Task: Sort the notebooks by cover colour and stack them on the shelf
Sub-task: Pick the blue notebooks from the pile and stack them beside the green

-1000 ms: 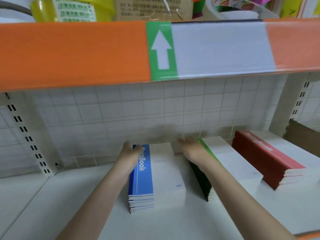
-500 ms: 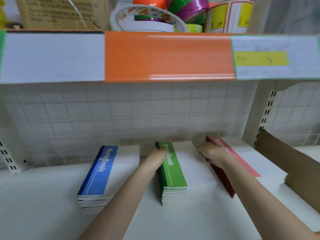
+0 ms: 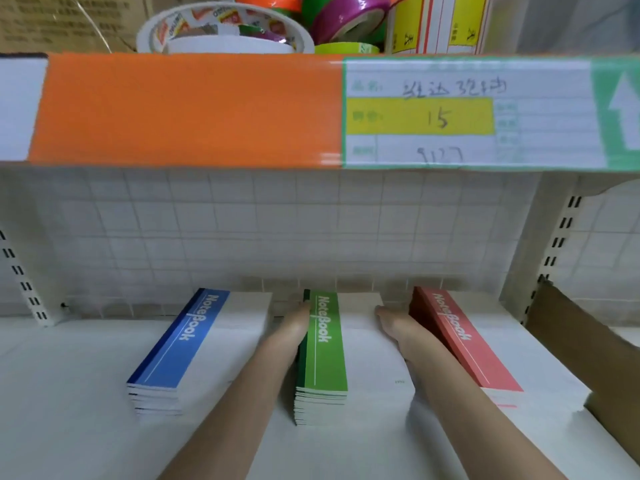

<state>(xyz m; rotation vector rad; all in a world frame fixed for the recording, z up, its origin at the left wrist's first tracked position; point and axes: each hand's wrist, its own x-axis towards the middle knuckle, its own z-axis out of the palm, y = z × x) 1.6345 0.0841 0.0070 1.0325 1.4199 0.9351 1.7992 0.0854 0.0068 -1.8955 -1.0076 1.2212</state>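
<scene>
Green stack [image 3: 325,344]: I flank it, left hand [image 3: 298,320] and right hand [image 3: 393,322], fingers straight, pressed against its sides, apparently squaring it.

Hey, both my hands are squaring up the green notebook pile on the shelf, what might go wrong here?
1. The left hand and right hand press flat on opposite sides of the green notebook stack; uneven pressure could skew it.
2. The red notebook stack lies right beside the right hand, so that wrist could nudge it.
3. The blue notebook stack shows uneven front edges and may slide if bumped.
</scene>
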